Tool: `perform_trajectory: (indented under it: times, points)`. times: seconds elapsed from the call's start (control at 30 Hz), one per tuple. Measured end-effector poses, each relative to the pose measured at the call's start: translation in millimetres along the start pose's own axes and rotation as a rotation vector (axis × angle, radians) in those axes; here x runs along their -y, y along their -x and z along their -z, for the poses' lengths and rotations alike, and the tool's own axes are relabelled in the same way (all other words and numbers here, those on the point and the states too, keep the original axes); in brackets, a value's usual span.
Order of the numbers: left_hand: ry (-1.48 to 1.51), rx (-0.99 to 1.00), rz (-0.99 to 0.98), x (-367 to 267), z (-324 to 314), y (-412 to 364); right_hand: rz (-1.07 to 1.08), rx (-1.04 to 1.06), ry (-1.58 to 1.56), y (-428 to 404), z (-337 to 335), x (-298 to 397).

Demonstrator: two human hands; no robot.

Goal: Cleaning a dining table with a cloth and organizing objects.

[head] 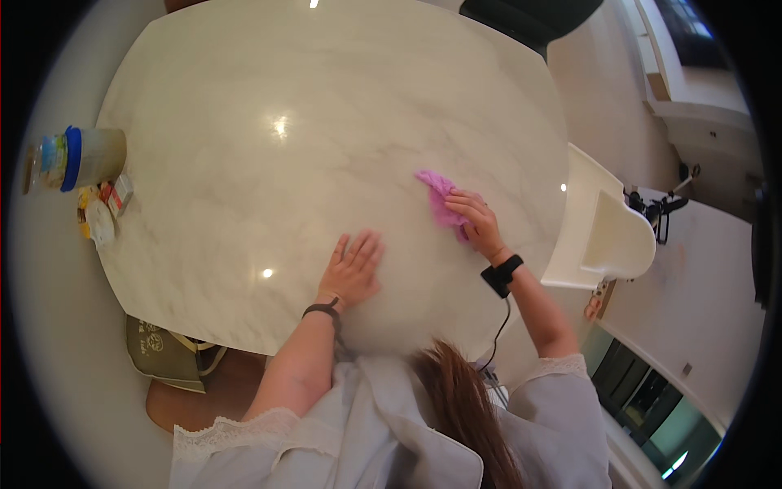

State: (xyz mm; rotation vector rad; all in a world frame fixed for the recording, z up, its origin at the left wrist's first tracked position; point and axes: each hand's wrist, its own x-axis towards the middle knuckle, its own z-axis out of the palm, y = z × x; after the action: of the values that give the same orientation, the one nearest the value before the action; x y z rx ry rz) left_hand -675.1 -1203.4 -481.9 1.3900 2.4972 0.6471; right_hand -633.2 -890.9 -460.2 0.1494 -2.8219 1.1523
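Observation:
A crumpled pink cloth point(441, 198) lies against the pale marble-patterned tabletop point(293, 183), right of the middle. My right hand point(479, 223) grips its near side, palm down, with part of the cloth hidden under the fingers. A black wristband with a small dark device point(500, 276) and a cable sits on that wrist. Left of it, my left hand point(352, 269) rests on the tabletop near the front edge. Its fingers are spread and slightly blurred, and nothing shows in it.
At the far left edge stand a jar with a blue band point(101, 156), a small box point(121, 194) and a clear-topped package point(98, 223). A white plastic chair point(602, 229) adjoins the right edge. A green bag point(162, 354) sits on a brown seat point(226, 385), and a dark chair point(531, 21) stands opposite.

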Motion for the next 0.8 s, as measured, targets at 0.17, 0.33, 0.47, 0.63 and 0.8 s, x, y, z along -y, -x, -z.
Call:
perform_trajectory:
  times: [0.17,0.33,0.47,0.63,0.8]
  points:
    - [-0.002,0.032,-0.025,2.8,3.0,3.4,-0.61,-0.91,-0.456,80.1,5.8,33.2]
    - [0.015,-0.023,-0.027,-1.8,-0.7,0.2,-0.792,-1.064,-0.063,155.7,-30.8,35.5]
    - [-0.01,-0.009,-0.058,0.2,-2.3,3.2,-0.67,-0.867,0.308,102.7,-68.9,50.7]
    - [-0.034,-0.018,-0.047,-1.9,-5.7,1.6,-0.493,-0.682,0.215,43.2,-56.0,29.8]
    - [-0.04,-0.007,-0.057,-8.5,-5.9,-0.9,-0.312,-0.51,0.227,21.8,-37.1,25.5]
